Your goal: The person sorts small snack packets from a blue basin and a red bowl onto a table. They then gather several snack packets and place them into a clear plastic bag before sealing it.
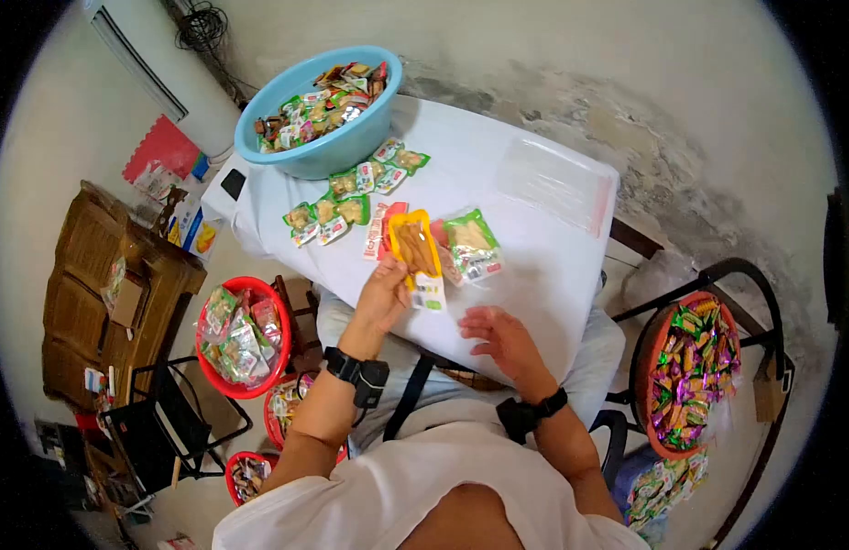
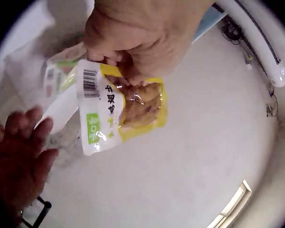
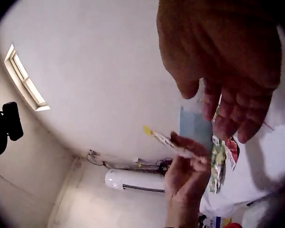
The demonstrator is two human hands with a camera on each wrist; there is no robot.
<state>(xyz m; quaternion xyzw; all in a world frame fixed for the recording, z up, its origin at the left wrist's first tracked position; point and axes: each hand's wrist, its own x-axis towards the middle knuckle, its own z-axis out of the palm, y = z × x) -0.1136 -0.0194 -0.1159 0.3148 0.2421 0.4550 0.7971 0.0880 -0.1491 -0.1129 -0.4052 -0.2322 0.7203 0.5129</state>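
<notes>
My left hand [image 1: 380, 293] pinches a yellow-and-white snack pouch [image 1: 415, 246] by its side edge, held up over the near part of the table. Brown food shows through the pouch's clear window [image 2: 141, 105] in the left wrist view, with a barcode on its white end. To the right, my right hand [image 1: 499, 339] is held apart from the pouch with its fingers extended and nothing in it. Beyond the hands lie a green-edged snack packet [image 1: 473, 240] and a red-and-white packet [image 1: 377, 231], partly behind the pouch.
On the white-covered table [image 1: 534, 302], several small green packets [image 1: 337, 215] lie near a blue basin [image 1: 319, 160] full of packets. A clear plastic sheet [image 1: 557, 183] lies far right. Red basins of snacks stand left [image 1: 285, 362] and right [image 1: 661, 367] of the seated person.
</notes>
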